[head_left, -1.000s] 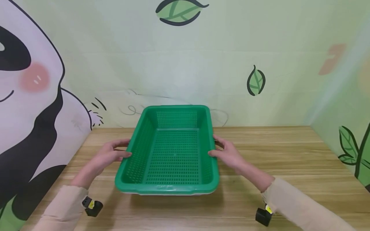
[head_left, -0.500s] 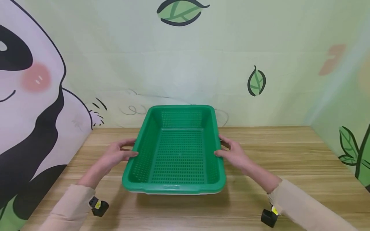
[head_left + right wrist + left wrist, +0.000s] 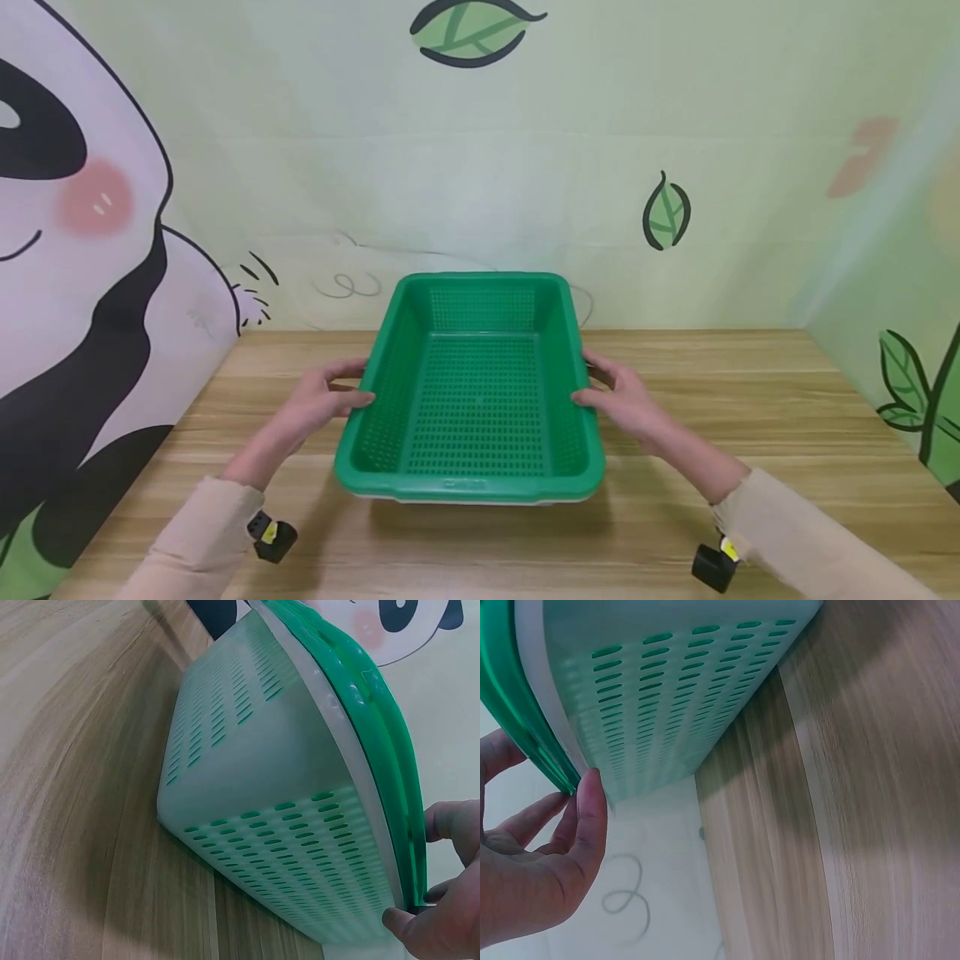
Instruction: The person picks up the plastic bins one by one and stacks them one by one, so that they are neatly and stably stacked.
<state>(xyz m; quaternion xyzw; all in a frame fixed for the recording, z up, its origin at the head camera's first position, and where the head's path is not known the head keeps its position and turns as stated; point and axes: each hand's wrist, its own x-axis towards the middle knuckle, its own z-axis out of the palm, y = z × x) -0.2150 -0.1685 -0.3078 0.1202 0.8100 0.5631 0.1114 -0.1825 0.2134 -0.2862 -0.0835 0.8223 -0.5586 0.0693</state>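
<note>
A green perforated plastic basket [image 3: 468, 487] sits nested in a pale whitish basket [image 3: 247, 772], whose slotted sides show green through the holes. My left hand [image 3: 315, 404] grips the left rim, thumb on top and fingers below the edge. On the opposite side, my right hand [image 3: 626, 404] holds the right rim in the same manner. The left wrist view shows the pale basket's base very near the wooden tabletop; I cannot tell whether it touches. Nothing lies inside the green basket.
The wooden table [image 3: 750, 417] extends to both sides of the baskets. Close behind stands a pale green backdrop [image 3: 480, 183] printed with leaves and a panda [image 3: 112, 275]. A small black device [image 3: 275, 540] hangs at each wrist.
Both hands have shifted the nested baskets to the right along the table. Their grip on the rims looks the same.
</note>
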